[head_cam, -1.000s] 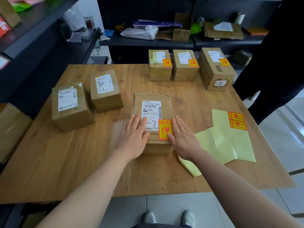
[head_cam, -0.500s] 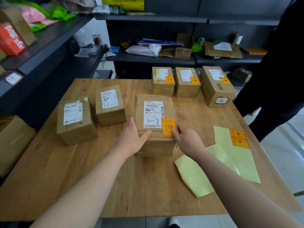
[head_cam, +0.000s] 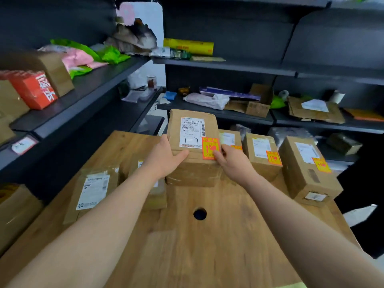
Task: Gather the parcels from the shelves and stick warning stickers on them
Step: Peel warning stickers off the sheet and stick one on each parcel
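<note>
Dark storeroom shelving (head_cam: 218,66) backs a wooden table (head_cam: 207,250), where a person's left hand (head_cam: 164,159) and right hand (head_cam: 234,165) clasp a brown cardboard parcel (head_cam: 193,173) from either side, thumbs on top, its far end tipped up at mid-table. An orange warning sticker (head_cam: 210,148) already sits on it beside the shipping label. Two stickered parcels (head_cam: 260,154) stand just right. A parcel without a visible sticker (head_cam: 93,190) lies near left. The step appears to be moving the finished box to the stickered row. Next, it needs setting down level beside them without knocking any.
</note>
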### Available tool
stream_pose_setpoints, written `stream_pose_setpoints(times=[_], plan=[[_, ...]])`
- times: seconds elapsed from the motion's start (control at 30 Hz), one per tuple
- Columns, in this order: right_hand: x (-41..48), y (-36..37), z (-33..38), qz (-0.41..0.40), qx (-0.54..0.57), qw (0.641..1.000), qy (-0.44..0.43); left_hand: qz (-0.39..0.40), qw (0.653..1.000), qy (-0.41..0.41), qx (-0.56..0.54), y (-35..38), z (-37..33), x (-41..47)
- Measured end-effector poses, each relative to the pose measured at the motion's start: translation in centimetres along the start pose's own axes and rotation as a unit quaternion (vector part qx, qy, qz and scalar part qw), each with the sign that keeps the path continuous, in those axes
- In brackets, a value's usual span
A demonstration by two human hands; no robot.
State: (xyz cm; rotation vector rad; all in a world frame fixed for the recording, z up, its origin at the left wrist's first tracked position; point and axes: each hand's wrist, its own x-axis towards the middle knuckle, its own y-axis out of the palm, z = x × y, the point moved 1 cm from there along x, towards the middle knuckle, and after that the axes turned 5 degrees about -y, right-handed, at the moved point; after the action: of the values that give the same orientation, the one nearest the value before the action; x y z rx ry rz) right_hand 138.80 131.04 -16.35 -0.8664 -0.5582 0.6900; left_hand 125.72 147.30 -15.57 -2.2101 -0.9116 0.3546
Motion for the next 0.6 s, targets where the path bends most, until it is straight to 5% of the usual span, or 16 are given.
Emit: stream_pose_setpoints(times=[0.6], plan=[[14.6, 9.4, -5.3, 0.054, -0.014, 0.994, 0.092, 0.089, 0.995, -0.022, 0.037, 5.5, 6.7, 17.2]])
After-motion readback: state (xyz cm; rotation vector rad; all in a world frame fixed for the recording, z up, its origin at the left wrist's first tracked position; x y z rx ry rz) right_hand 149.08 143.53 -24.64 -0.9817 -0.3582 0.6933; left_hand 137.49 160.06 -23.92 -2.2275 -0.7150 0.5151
